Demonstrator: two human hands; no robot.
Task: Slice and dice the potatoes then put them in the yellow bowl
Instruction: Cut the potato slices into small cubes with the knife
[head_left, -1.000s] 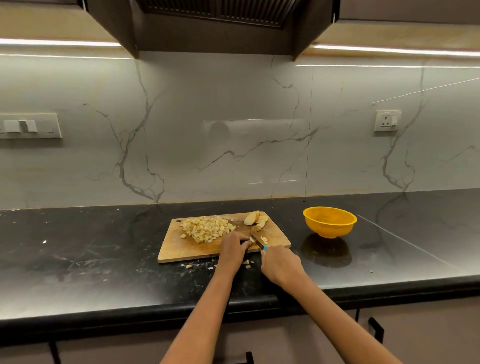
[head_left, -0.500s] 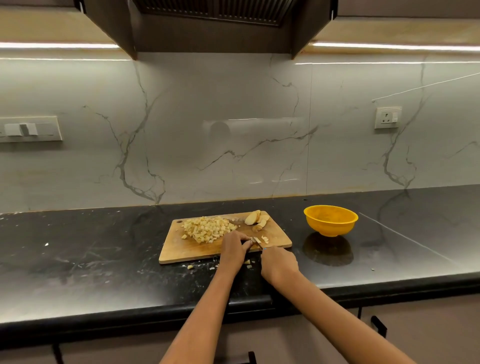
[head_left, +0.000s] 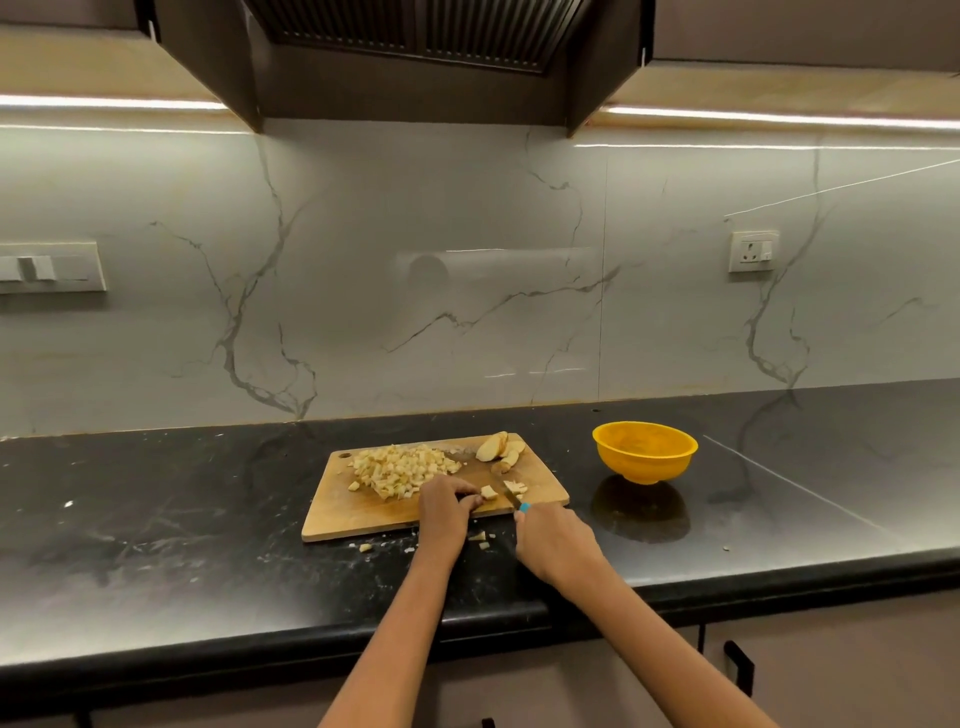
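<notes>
Dicing potato piece (head_left: 489, 492) — knife (head_left: 511, 498), cutting board (head_left: 363, 512).

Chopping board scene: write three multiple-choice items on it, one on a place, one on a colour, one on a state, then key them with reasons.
1. Where is the pile of diced potato?
A. in the bowl
B. on the board's left part
C. on the counter by the socket

2. What colour is the bowl?
A. yellow
B. white
C. blue

3. What is the right hand doing?
A. resting flat on the counter
B. lifting the bowl
C. gripping the knife

Key: 1 B, the dice lie on the board, left of the slices. 2 A, its rim and wall are yellow. 3 C, its fingers curl round the handle, blade over the board.
</notes>
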